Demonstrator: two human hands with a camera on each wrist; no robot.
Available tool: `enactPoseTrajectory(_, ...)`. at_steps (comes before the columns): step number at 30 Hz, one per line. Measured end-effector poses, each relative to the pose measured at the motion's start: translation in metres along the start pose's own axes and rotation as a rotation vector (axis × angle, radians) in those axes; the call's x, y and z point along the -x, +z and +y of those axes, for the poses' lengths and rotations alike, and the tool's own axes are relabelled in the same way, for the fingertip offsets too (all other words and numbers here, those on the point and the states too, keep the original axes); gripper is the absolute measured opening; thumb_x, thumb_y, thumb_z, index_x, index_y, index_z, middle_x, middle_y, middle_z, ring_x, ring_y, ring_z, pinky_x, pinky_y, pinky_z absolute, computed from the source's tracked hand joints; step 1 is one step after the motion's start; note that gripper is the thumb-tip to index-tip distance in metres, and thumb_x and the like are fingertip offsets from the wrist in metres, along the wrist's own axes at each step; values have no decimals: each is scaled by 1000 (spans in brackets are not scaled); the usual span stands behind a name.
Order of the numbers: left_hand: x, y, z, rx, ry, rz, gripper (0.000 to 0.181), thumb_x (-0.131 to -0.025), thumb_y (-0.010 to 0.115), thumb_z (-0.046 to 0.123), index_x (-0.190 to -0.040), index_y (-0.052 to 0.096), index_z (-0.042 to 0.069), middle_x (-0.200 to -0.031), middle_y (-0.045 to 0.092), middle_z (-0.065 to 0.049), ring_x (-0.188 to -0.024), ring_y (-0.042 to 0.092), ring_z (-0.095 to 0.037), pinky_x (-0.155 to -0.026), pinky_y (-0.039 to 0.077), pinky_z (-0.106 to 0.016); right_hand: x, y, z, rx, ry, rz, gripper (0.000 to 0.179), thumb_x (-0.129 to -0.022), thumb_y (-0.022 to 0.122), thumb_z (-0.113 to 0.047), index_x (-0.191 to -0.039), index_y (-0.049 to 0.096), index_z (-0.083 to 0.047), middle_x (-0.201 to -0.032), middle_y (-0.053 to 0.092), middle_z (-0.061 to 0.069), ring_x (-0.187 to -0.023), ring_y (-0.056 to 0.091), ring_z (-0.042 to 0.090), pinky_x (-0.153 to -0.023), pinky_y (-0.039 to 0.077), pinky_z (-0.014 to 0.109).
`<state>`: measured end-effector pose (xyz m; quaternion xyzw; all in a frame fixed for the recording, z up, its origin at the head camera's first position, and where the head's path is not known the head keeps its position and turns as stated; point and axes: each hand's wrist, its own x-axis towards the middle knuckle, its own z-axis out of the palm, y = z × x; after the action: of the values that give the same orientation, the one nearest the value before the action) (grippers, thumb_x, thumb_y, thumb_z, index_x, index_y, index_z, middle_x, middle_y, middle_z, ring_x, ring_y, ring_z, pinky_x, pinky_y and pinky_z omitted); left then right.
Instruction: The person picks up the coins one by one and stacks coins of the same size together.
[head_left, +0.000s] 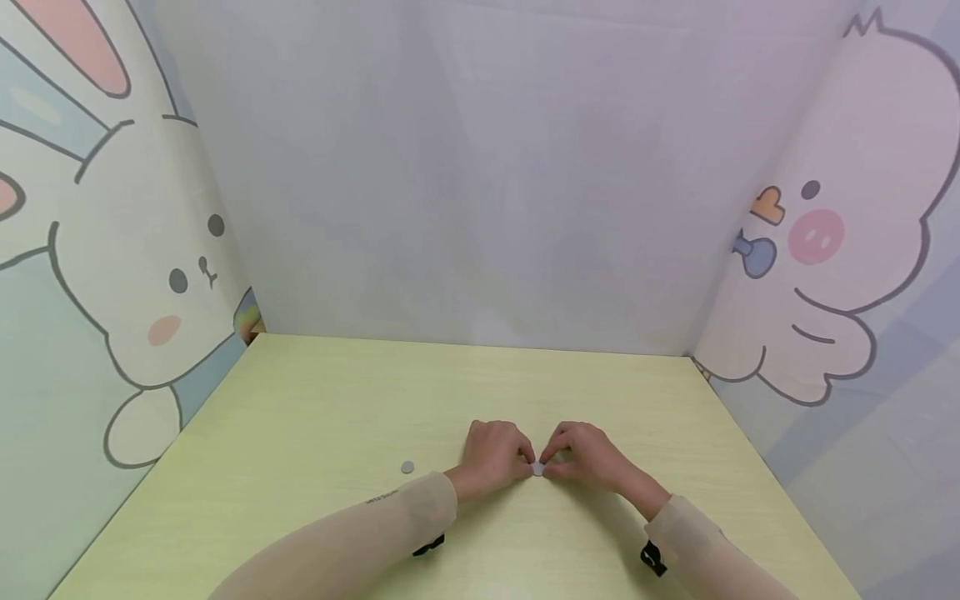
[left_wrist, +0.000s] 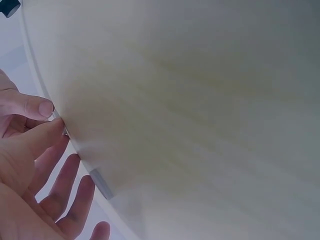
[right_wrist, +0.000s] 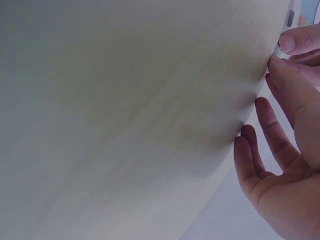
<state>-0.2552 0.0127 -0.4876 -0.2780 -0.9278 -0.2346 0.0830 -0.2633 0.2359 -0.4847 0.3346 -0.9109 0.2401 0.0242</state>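
Note:
A small, round, light-grey disc (head_left: 537, 469) is between my two hands near the middle of the tabletop. From its left side my left hand (head_left: 495, 450) pinches the edge with thumb and forefinger. My right hand (head_left: 590, 456) grips the opposite edge the same way, so the fingertips of both hands nearly meet. In the wrist views the fingers cover most of this disc, and the other fingers of each hand are spread close to the tabletop. A second grey disc (head_left: 407, 467) lies flat, left of my left hand.
The pale yellow table (head_left: 337, 392) ends at a plain white curtain (head_left: 480, 183) behind. Side panels show a cartoon rabbit (head_left: 142, 275) on the left and a cartoon chick (head_left: 840, 183) on the right. Light sleeves with black straps cover both forearms.

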Motion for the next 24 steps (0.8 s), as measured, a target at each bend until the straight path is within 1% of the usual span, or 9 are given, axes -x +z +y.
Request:
enactPoseTrajectory(5,1,-4,1,-1,-5,-13,8,-84,92,32,-82,86,28,-84,76,17,-80,63,-4,-77,40,-37,0,0,-1,-8,-8,2,9,-86,91,-18,-90,86,-24,-91,71,-12,-85,65,9,-76,51,28)
enactPoseTrajectory(10,3,-9,2,-3,4,-14,6,-85,91,31,-84,87,28,-83,76,16,-80,63,-4,-77,42,-38,0,1,-2,0,-32,19,8,-86,91,-18,-90,86,-23,-91,72,-11,-85,66,11,-75,51,28)
enactPoseTrajectory(15,3,-11,3,-6,0,-27,5,-85,91,30,-85,87,28,-83,76,16,-80,63,-2,-79,41,-38,-1,0,-3,-11,-10,3,8,-86,91,-17,-91,86,-22,-91,71,-12,-86,66,11,-76,51,28)
enactPoseTrajectory(20,4,-13,2,-4,18,-30,4,-86,91,29,-86,87,28,-85,77,16,-82,64,-2,-78,41,-36,-1,-1,-1,-13,18,-20,9,-87,90,-18,-92,86,-23,-92,71,-13,-87,65,11,-78,51,29)
enactPoseTrajectory(24,5,-18,-1,-1,28,-48,7,-86,89,28,-93,87,26,-92,79,16,-87,67,-5,-78,42,-37,0,-2,1,-16,2,-27,10,-87,90,-16,-94,85,-20,-93,72,-10,-87,66,11,-77,52,27)
